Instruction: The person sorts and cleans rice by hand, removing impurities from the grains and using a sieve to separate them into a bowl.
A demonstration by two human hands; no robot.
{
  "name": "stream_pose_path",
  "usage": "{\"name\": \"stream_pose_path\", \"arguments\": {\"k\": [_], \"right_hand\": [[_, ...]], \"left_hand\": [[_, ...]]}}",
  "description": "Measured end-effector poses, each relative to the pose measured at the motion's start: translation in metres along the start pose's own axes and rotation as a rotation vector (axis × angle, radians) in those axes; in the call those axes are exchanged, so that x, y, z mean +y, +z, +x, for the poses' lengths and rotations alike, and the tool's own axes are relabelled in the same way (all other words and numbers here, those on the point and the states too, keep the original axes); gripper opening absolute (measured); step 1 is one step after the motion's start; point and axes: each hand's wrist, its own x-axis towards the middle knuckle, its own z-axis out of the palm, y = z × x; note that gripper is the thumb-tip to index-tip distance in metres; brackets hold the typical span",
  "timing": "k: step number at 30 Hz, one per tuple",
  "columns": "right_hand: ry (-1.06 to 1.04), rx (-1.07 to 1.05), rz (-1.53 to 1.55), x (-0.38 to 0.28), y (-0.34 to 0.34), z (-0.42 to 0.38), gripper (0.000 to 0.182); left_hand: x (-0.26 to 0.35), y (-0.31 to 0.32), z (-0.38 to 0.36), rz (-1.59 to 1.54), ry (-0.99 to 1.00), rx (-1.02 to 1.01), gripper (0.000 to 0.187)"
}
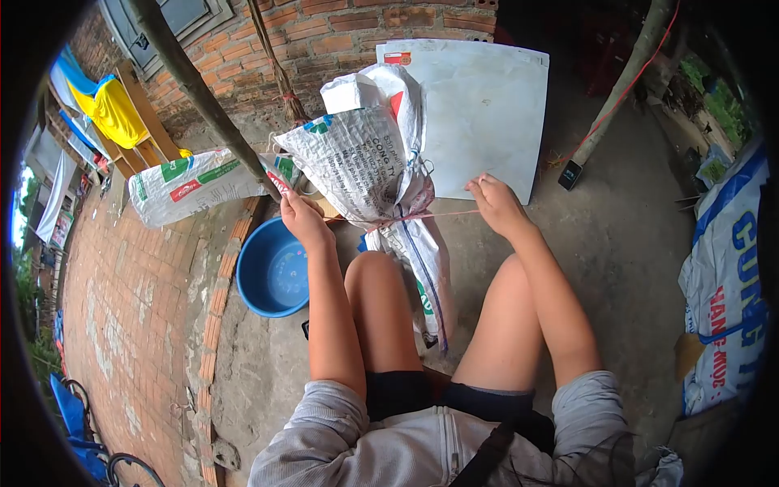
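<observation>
In front of my knees a bundle of white woven sacks (357,158) stands gathered at its middle, with printed lettering on the upper part and a loose tail hanging below. A thin pink string (430,215) crosses the gathered waist and runs out to both sides. My left hand (307,221) is closed on the string's left side, close to a wooden pole. On the right, my right hand (497,204) pinches the other side, its fingers raised and the string looking taut. The sacks' far side is hidden.
A blue basin (274,272) sits beside my left forearm. Behind the bundle are a white board (487,114), a brick wall (324,32) and another printed sack (191,185). A slanting wooden pole (203,97) passes near my left hand. Large printed sheeting (726,300) lies at right.
</observation>
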Motion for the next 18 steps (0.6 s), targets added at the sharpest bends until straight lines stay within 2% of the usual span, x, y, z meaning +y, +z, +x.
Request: {"name": "stream_pose_path", "arguments": {"k": [1, 2, 4, 5, 10, 12, 13, 14, 16, 18], "right_hand": [[0.094, -0.169, -0.062, 0.001, -0.003, -0.003, 0.042], [0.095, -0.169, -0.067, -0.001, -0.003, -0.005, 0.042], [0.068, -0.68, -0.483, -0.003, -0.001, -0.009, 0.046], [0.059, -0.731, -0.511, -0.003, 0.005, -0.014, 0.048], [0.099, -0.633, -0.396, -0.004, 0.016, -0.044, 0.048], [0.143, -0.586, -0.347, -0.005, 0.011, -0.05, 0.048], [0.088, -0.579, -0.411, -0.006, 0.013, -0.056, 0.048], [0.039, -0.574, -0.47, -0.005, 0.012, -0.064, 0.049], [0.019, -0.559, -0.469, -0.003, 0.0, -0.073, 0.048], [0.018, -0.63, -0.429, -0.012, -0.015, -0.076, 0.046]], "left_hand": [[-0.001, 0.001, 0.003, 0.008, -0.02, -0.016, 0.031], [0.0, 0.006, 0.003, 0.004, -0.022, -0.017, 0.031], [-0.002, 0.021, 0.005, 0.043, -0.108, -0.018, 0.028], [-0.009, 0.024, 0.01, 0.031, -0.133, -0.065, 0.026], [-0.079, 0.032, 0.053, 0.121, -0.143, -0.021, 0.026], [-0.084, 0.038, 0.053, 0.329, -0.1, -0.012, 0.028], [-0.09, 0.037, 0.047, 0.216, -0.214, -0.019, 0.027], [-0.098, 0.032, 0.039, 0.227, -0.223, -0.023, 0.027], [-0.118, 0.028, 0.021, 0.261, -0.331, -0.13, 0.023], [-0.142, 0.014, 0.008, 0.227, -0.514, -0.134, 0.016]]}}
